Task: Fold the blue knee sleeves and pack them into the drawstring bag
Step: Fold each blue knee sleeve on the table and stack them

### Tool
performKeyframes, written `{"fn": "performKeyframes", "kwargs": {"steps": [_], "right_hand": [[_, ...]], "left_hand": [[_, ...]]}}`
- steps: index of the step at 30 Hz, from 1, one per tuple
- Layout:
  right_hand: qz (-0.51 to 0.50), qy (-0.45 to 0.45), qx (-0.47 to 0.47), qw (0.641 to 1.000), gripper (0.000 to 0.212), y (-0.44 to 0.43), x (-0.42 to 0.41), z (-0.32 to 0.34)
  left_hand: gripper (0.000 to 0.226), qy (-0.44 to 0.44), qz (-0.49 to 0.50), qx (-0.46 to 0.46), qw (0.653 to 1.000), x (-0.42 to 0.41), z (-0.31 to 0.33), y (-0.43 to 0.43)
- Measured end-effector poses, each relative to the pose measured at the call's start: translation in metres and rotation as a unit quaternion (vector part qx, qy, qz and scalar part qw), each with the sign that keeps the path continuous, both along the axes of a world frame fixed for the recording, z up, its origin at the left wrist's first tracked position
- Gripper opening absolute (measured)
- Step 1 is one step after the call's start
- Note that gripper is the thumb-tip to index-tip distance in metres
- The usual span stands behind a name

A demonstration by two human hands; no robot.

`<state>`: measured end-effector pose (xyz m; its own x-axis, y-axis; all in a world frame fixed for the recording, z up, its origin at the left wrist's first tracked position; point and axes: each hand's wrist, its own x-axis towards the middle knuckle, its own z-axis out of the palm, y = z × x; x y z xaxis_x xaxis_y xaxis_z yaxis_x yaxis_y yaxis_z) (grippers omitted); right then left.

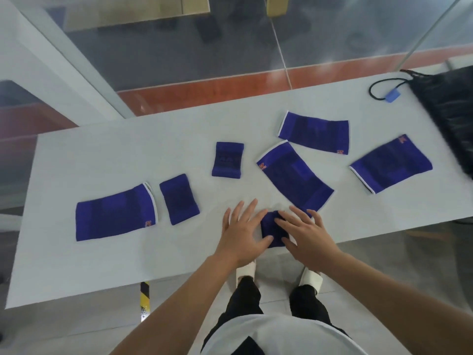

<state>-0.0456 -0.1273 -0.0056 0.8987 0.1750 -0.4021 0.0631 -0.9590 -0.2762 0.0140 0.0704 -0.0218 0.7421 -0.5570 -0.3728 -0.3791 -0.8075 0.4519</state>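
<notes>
At the table's (102, 265) near edge, the left hand (242, 233) and right hand (308, 235), fingers spread and straight, press on a folded blue knee sleeve (271, 230), six other sleeves (294, 175) lie across the middle, and the black drawstring bag (453, 111) sits at the far right corner.

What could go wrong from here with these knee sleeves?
The folded sleeve under your left hand and right hand may spring open once you let go. It lies near the table edge, so a nudge could drop it. The bag sits far right, so folds may loosen on the way.
</notes>
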Motion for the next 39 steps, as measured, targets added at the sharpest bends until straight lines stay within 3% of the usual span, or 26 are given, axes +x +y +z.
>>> {"fn": "performKeyframes", "kwargs": {"steps": [6,11,17,20,24,28,34,39], "right_hand": [[-0.111,-0.02,0.062,0.992,0.052,0.006,-0.002,0.027],[-0.237,0.0,0.067,0.969,0.054,-0.001,-0.027,0.038],[-0.332,0.019,0.036,0.943,0.053,-0.013,-0.068,0.044],[-0.363,0.025,0.038,0.931,0.052,-0.014,-0.086,0.042],[-0.377,0.033,0.044,0.925,0.05,-0.019,-0.1,0.042],[-0.385,0.037,0.062,0.92,0.049,-0.024,-0.097,0.046],[-0.372,0.015,0.147,0.917,0.041,-0.032,-0.077,0.06],[-0.366,0.006,0.242,0.899,0.038,-0.048,-0.049,0.08]], "left_hand": [[0.051,0.026,0.214,-0.113,0.97,0.066,0.024,0.035],[0.055,0.055,0.336,-0.102,0.935,0.133,0.02,0.021],[0.05,0.035,0.362,0.025,0.931,0.174,0.002,-0.004],[0.051,0.055,0.384,0.047,0.92,0.185,0.001,-0.012],[0.052,0.088,0.395,-0.006,0.914,0.192,-0.001,-0.011],[0.024,0.145,0.44,-0.06,0.884,0.191,0.005,-0.007],[0.036,0.241,0.48,-0.227,0.812,0.176,0.033,-0.006],[0.037,0.222,0.468,-0.266,0.813,0.135,0.083,-0.02]]}}
